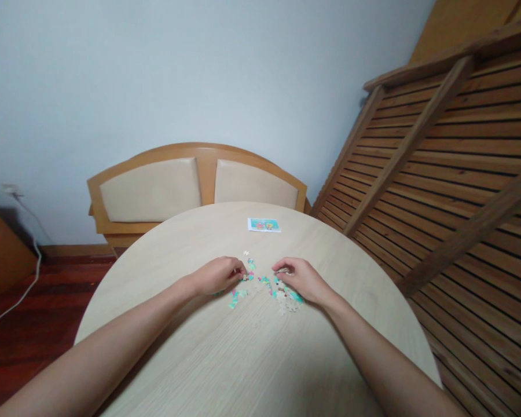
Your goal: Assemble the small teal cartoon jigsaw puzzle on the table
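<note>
Loose jigsaw puzzle pieces lie in a scatter between my two hands, some turquoise and pink, others showing a pale side. My left hand is closed, its fingertips pinched at a small puzzle piece on the left of the scatter. On the other side my right hand curves over more puzzle pieces, thumb and index finger closed on a pale piece whose outline is mostly hidden. Beyond both hands lies a small picture card with a turquoise background and pink and yellow figures.
The pieces rest on a round light-wood table. Behind it stands a wooden headboard with cream panels against the wall. A slatted wooden frame leans at the right. A white cable runs down to the floor at left.
</note>
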`<state>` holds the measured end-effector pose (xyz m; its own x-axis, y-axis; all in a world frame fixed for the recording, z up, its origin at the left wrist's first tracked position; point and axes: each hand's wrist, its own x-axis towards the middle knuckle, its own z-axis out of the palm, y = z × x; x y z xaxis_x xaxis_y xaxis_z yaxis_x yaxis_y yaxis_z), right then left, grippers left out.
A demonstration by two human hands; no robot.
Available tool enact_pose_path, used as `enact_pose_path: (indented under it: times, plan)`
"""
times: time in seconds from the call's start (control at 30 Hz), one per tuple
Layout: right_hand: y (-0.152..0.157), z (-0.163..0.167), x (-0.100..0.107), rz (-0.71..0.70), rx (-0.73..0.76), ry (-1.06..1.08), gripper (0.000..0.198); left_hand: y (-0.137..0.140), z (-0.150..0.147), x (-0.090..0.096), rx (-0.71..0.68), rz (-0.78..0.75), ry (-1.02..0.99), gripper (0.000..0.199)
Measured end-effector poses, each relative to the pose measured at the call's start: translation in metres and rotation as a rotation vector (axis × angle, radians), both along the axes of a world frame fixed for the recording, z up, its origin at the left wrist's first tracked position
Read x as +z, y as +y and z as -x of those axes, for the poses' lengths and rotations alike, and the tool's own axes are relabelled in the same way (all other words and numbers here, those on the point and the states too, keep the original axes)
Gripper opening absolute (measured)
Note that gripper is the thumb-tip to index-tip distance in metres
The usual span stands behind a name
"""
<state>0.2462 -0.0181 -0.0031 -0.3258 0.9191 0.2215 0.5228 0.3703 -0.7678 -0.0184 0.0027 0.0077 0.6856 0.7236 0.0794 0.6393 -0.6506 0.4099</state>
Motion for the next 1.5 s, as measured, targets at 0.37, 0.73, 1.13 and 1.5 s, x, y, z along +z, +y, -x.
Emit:
enact_pose_path:
  times: [0.37,0.73,1.13,1.5]
  plan:
    - [-0.013,-0.026,0.011,-0.037,0.034,-0.405,0.066,-0.009,0.000,-0.014,-0.116,-0.041,0.020,0.091]
    - [-0.024,0.030,-0.024,-0.120,0.178,-0.323,0.092,-0.001,-0.032,-0.038,0.000,-0.111,-0.233,0.042]
    - [-0.012,0.028,-0.026,-0.238,0.164,-0.231,0.039,0.004,-0.030,-0.034,-0.059,0.026,-0.241,0.043]
    - [-0.011,0.029,-0.023,-0.362,-0.068,-0.378,0.011,-0.004,-0.014,-0.022,-0.294,-0.089,-0.206,0.064]
